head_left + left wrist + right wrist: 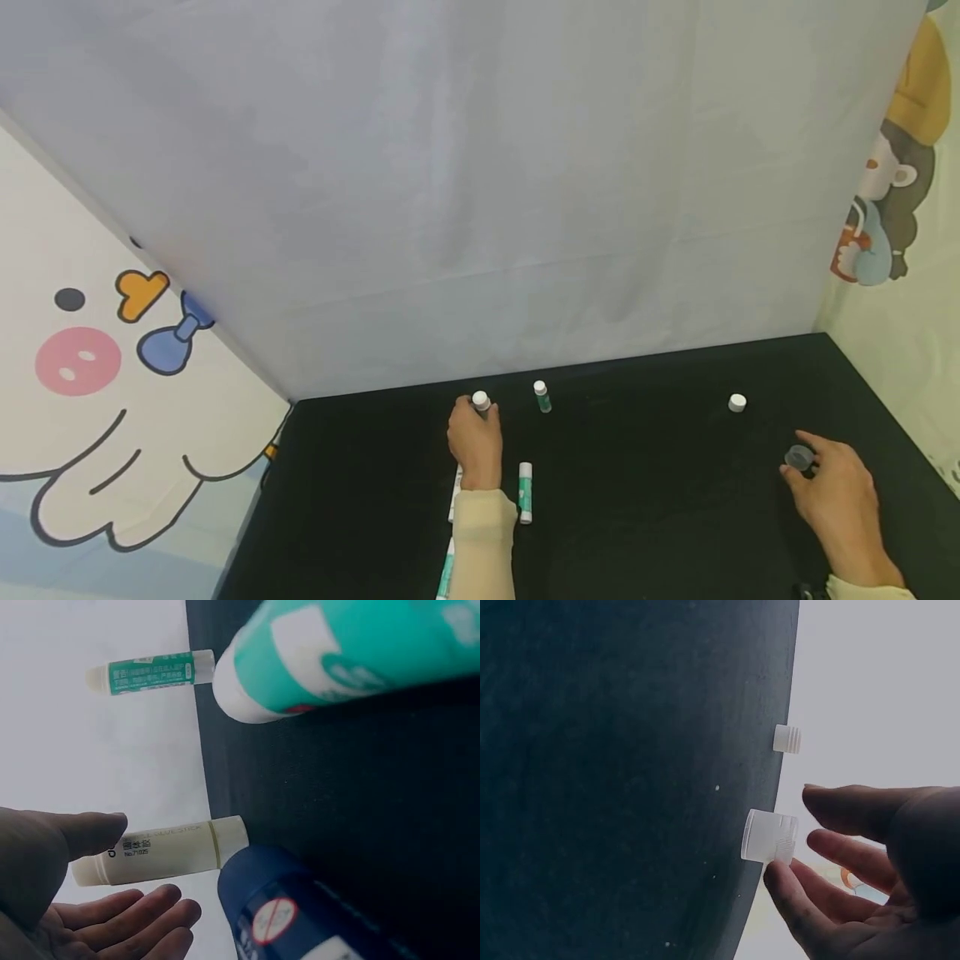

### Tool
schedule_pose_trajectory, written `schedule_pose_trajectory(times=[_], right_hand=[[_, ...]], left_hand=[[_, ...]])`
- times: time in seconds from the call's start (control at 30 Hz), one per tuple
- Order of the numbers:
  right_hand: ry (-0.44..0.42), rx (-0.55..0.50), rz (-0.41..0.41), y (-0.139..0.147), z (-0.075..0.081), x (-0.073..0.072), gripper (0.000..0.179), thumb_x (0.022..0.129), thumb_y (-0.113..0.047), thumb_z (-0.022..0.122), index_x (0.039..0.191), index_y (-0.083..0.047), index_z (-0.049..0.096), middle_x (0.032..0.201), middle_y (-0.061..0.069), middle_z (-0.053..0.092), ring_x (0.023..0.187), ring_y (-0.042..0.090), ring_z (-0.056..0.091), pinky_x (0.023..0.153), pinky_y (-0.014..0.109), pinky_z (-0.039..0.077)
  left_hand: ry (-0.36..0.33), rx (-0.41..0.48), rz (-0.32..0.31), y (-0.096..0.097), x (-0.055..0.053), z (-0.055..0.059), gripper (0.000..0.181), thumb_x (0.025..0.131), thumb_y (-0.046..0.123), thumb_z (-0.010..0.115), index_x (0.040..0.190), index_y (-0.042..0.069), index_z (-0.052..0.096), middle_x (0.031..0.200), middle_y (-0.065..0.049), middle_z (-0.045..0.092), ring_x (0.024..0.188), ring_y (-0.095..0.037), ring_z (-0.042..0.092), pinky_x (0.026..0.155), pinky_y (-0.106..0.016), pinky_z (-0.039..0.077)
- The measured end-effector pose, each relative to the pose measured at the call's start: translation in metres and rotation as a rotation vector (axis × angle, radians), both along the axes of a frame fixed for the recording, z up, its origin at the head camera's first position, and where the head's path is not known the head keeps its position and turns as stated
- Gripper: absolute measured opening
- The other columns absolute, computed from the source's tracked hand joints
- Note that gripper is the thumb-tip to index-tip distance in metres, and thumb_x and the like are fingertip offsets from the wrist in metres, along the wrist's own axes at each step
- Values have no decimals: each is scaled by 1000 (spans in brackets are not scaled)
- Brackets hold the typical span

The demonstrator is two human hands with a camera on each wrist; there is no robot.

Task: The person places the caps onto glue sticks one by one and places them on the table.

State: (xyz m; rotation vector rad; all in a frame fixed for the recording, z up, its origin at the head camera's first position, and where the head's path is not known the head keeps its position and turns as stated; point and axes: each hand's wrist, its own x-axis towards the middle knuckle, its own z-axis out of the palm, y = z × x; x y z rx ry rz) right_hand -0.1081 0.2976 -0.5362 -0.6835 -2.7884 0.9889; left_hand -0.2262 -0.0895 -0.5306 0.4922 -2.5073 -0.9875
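My left hand [477,446] is around an upright glue stick with a pale label [161,851]. In the left wrist view, its thumb overlaps the stick's upper part, while the other fingers lie loosely extended along the far side with a gap. Only the stick's white top shows in the head view. At the right, my right hand [836,492] is beside a translucent cap [769,836] on the table. One fingertip is right at the cap's edge; the thumb stands apart from it. Beyond is a smaller white ribbed cap [787,739].
A green glue stick [542,397] stands right of my left hand. Nearer is another green glue stick [526,493]. My left sleeve partly hides more sticks. A dark blue tube [289,907] shows in the left wrist view. A grey cloth wall [525,208] backs the black table [637,500].
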Motion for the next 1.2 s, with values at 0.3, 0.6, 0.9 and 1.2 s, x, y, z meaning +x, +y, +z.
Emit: schedule_pose_trajectory(times=[0.3, 0.6, 0.9, 1.2], right_hand=[[-50, 11, 34, 3, -1, 0, 46, 92, 3, 71, 133, 16, 54, 130, 45, 50, 123, 64, 50, 99, 73, 40], [-4, -8, -18, 1, 0, -1, 33, 90, 6, 71, 120, 14, 60, 116, 42, 62, 106, 60, 60, 87, 70, 44], [25, -38, -57, -2, -2, 3, 29, 92, 5, 70, 118, 13, 60, 109, 40, 65, 100, 57, 63, 83, 67, 43], [63, -56, -61, -12, 1, 1, 29, 92, 6, 70, 119, 12, 61, 112, 40, 66, 102, 57, 65, 83, 66, 44]], left_hand=[[25, -18, -15, -2, -2, -4, 23, 89, 3, 82, 106, -7, 72, 101, -26, 75, 94, -47, 74, 80, -60, 58], [38, -28, -32, -2, 1, -2, 15, 87, 2, 83, 97, -4, 74, 95, -23, 77, 89, -45, 75, 77, -60, 58], [67, -9, -63, 2, 11, 1, 17, 86, 2, 85, 99, -3, 77, 96, -20, 78, 91, -42, 76, 79, -57, 58], [113, 33, -60, 4, 19, 6, 23, 85, -1, 85, 106, -4, 77, 101, -21, 77, 98, -42, 75, 86, -57, 58]])
